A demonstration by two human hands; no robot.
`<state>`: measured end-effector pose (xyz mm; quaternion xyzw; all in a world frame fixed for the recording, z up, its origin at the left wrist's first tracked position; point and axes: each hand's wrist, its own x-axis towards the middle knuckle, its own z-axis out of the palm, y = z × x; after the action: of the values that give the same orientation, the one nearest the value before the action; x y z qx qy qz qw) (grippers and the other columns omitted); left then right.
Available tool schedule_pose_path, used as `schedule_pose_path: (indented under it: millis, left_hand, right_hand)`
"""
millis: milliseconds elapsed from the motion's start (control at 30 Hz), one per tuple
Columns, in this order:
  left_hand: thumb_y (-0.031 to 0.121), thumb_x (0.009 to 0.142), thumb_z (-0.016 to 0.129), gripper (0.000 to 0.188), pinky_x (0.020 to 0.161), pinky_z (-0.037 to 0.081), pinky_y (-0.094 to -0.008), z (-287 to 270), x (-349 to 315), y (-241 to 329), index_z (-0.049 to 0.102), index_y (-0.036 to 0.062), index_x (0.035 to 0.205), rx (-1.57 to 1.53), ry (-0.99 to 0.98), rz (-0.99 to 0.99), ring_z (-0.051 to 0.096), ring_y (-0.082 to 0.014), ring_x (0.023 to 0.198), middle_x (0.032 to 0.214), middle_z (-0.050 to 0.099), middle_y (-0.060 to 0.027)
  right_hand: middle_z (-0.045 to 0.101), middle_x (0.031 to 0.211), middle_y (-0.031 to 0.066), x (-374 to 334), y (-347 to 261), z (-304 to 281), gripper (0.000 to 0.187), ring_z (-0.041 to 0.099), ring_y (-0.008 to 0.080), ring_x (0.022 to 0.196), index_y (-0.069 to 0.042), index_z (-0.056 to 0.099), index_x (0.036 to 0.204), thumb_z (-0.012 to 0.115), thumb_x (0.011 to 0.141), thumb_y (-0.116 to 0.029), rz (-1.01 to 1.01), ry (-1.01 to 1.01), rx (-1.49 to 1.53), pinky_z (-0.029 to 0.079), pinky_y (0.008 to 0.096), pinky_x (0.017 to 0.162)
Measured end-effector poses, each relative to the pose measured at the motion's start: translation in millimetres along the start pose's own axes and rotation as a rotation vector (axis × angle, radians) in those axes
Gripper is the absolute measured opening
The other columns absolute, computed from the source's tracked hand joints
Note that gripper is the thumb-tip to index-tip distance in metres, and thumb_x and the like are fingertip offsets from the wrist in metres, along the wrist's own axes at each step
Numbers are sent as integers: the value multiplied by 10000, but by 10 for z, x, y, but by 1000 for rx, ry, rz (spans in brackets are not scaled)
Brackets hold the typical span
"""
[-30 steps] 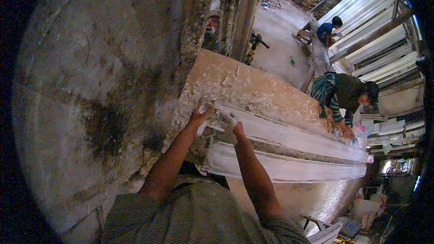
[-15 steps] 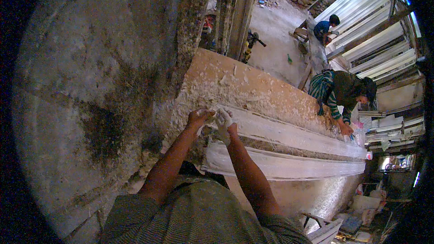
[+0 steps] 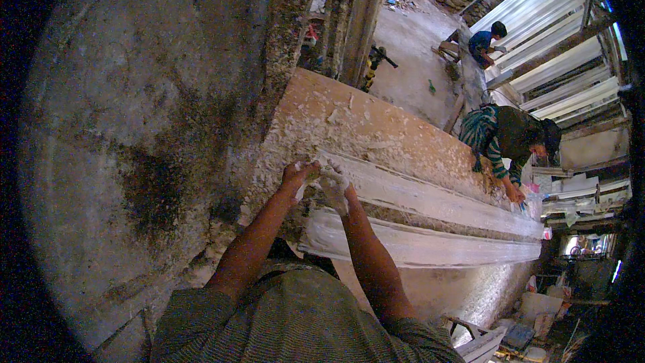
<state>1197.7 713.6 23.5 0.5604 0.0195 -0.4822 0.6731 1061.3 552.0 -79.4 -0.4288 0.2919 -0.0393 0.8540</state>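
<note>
Two white-smeared hands, left (image 3: 299, 177) and right (image 3: 334, 187), meet at one end of a long white strip (image 3: 430, 193).
Fingers are bent close together; whether they grasp anything cannot be told. The strip, pale and chalky with lengthwise lines, begins just beside the right hand and runs along the tan table (image 3: 390, 113), which carries crumbly, irregular flakes. A second white strip (image 3: 430, 250) lies alongside, nearer the torso. The wall (image 3: 121, 87) at left is rough, grey and dark-stained.
</note>
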Motion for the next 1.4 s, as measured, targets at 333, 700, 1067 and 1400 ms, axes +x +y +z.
schedule_pose_path:
  millis: [333, 700, 1067, 1400]
  left_hand:
    - [419, 805, 878, 678, 860, 538, -419, 241, -44, -101, 582, 51, 1290, 177, 39, -29, 657, -233, 1006, 1153, 691, -110]
    - [502, 768, 893, 1147, 1016, 478, -506, 206, 25, -57, 238, 51, 1596, 0, 155, -309, 572, -307, 1261, 1387, 605, -182]
    - [366, 845, 865, 470, 891, 546, -361, 132, 349, -427, 719, 95, 1200, 413, -154, 54, 693, -174, 957, 1083, 750, -73]
    - [349, 900, 810, 415, 842, 546, -336, 232, 199, -342, 702, 99, 1213, 579, 99, 43, 689, -169, 972, 1101, 742, -72]
  right_hand:
    - [619, 1022, -6, -366, -494, 386, 341, 602, 160, 882, -65, 646, 1200, 779, 912, -189, -202, 280, -20, 529, 316, 771]
    - [710, 1108, 35, -739, -1079, 619, 488, 609, 123, 914, -26, 690, 1245, 817, 895, -341, -58, 96, -1055, 517, 301, 775]
    - [652, 1296, 89, -1151, -1162, 854, 384, 650, 192, 995, -80, 669, 1294, 718, 976, -291, -12, 164, 10, 554, 353, 812]
    - [770, 1043, 132, -1025, -984, 619, 309, 722, 241, 987, -7, 719, 1188, 722, 969, -226, -355, 244, -1076, 549, 363, 861]
